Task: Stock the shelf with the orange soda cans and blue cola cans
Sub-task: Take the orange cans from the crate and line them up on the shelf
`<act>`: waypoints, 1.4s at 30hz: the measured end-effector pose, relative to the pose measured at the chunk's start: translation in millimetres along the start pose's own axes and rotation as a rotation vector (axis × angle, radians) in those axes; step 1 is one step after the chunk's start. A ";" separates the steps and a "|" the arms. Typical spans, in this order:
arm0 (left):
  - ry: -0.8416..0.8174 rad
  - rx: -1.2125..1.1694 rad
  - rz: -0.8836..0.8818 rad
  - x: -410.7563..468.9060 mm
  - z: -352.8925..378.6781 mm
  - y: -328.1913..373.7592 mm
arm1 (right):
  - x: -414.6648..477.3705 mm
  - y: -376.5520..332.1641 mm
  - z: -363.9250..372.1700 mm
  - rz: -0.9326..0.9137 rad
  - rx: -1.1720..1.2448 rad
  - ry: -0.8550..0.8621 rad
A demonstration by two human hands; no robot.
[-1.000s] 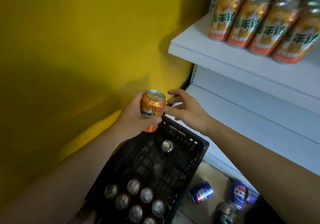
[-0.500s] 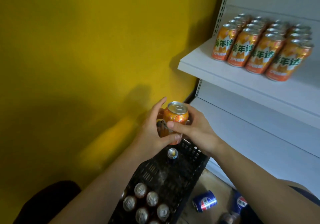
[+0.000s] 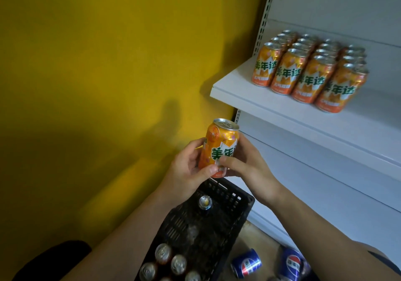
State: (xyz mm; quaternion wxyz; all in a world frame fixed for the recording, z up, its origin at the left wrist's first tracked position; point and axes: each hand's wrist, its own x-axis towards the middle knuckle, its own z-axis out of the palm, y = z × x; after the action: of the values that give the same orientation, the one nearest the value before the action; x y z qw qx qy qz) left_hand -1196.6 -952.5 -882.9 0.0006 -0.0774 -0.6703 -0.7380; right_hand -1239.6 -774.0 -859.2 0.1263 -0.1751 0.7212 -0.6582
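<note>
An orange soda can (image 3: 219,144) stands upright between both my hands, above the far end of a black crate (image 3: 234,220). My left hand (image 3: 186,167) grips its left side and my right hand (image 3: 245,161) wraps its right side, thumb across the label. On the white shelf (image 3: 249,100) at upper right stand several rows of orange soda cans (image 3: 308,70). Blue cola cans (image 3: 246,263) lie on the floor at lower right.
The crate holds one can (image 3: 205,202) near its far end and several more cans (image 3: 171,263) at its near end. A yellow wall (image 3: 97,85) fills the left. A lower white shelf (image 3: 325,172) runs under the stocked one.
The held can has risen and turned so its green label faces me. My right hand went from reaching toward it to gripping it. The view tilted up toward the shelf.
</note>
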 end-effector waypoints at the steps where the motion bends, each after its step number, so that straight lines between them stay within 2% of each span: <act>1: -0.029 -0.002 0.006 1.3 1.4 0.2 | -0.2 0.2 -0.9 0.000 -0.007 0.013; 6: -0.077 0.027 0.046 9.2 5.3 2.3 | 2.2 -3.9 0.0 -0.052 -0.077 0.183; 10: 0.044 0.146 0.101 19.3 -1.4 8.5 | 4.6 -10.0 1.0 -0.105 -0.127 0.288; 14: 0.168 0.443 0.212 36.5 -25.4 18.7 | 15.5 -22.9 -11.4 -0.149 -0.236 0.398; 19: 0.269 0.464 0.249 50.5 -40.9 23.9 | 64.1 -42.8 -52.3 -0.155 -0.364 0.543; 28: 0.200 0.508 0.248 56.4 -41.9 26.9 | 139.8 -53.3 -79.1 -0.066 -0.458 0.741; 36: 0.158 0.562 0.227 60.2 -45.1 25.2 | 151.5 -54.7 -79.8 -0.035 -0.494 0.830; 42: 0.144 0.595 0.227 58.2 -45.0 24.8 | 150.6 -47.4 -83.6 -0.082 -0.537 0.872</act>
State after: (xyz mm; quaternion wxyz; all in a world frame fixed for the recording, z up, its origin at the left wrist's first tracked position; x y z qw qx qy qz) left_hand -1256.6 -993.6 -855.6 0.1529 -0.0954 -0.8420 -0.5085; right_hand -1406.5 -764.8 -796.3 -0.2616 0.0615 0.8431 -0.4658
